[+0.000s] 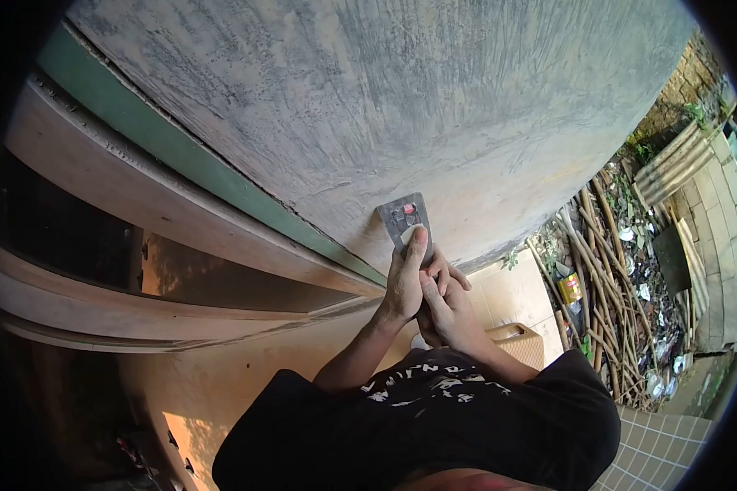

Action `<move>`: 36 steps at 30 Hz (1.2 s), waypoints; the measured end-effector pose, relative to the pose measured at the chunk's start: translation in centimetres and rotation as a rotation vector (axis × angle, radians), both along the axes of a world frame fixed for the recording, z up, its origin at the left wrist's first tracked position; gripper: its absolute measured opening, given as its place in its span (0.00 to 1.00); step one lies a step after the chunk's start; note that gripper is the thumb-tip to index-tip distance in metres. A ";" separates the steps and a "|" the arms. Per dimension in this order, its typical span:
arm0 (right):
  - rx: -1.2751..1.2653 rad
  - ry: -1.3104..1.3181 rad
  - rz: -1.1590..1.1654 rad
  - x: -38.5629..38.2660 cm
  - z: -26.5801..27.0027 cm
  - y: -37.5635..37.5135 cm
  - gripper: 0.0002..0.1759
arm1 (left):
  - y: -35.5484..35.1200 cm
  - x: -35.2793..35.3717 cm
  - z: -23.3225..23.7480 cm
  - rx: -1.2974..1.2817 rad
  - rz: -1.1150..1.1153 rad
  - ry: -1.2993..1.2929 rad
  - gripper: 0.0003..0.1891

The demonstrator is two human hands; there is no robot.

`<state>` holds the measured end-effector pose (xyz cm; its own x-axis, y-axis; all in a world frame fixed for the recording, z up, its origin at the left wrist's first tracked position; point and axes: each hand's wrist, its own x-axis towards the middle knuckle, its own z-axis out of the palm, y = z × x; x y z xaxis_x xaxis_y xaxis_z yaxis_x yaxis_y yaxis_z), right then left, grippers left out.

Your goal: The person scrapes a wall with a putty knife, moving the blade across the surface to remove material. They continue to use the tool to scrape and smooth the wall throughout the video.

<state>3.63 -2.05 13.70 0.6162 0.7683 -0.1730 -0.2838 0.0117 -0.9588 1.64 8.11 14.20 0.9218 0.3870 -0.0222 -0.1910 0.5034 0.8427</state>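
Observation:
A putty knife (403,214) with a wide, grey, smudged blade and a small red mark is up against the rough grey wall (319,106). My left hand (403,286) is closed round it, the thumb stretched along the blade's face. Just below and to the right, my right hand (450,309) is closed at the handle end, its thumb pressed close to the left hand. Most of the handle is hidden by the two hands. Pale dust coats the fingers and the left forearm.
On the left runs a green strip (172,147) beside a wooden frame (180,213). A woven tan container (522,345) stands on the tiled floor (504,296) by my right arm. Beyond lie bamboo poles (610,286), litter and a yellow packet (570,288).

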 end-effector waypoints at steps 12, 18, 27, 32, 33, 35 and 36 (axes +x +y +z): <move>0.130 0.274 0.198 0.3 1.1 -0.7 0.23 | 3.1 -6.9 6.6 1.108 0.224 0.528 0.21; 0.215 0.268 0.165 -0.6 0.1 -0.7 0.22 | 3.2 -0.5 9.3 1.913 0.060 -0.587 0.17; 0.312 0.318 0.196 -0.7 0.1 -0.9 0.21 | 4.3 3.3 8.3 2.511 -0.591 -0.270 0.20; 0.251 0.262 0.173 -1.3 -0.4 -0.4 0.20 | 4.8 3.8 6.2 2.453 -0.399 -0.512 0.27; 0.241 0.228 0.138 -1.5 -0.5 -0.2 0.19 | 4.7 3.9 6.2 2.451 -0.450 -0.565 0.26; 0.213 0.165 0.069 -1.9 -0.9 0.2 0.18 | 4.8 3.9 6.1 2.442 -0.503 -0.614 0.25; 0.211 0.134 0.072 -1.8 -1.1 0.2 0.18 | 4.9 4.0 6.1 2.442 -0.479 -0.611 0.24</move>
<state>1.86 -1.81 12.57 0.5411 0.8372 -0.0802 -0.4154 0.1832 -0.8910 5.60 12.99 20.26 0.6546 -0.7528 0.0690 -0.7033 -0.6399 -0.3098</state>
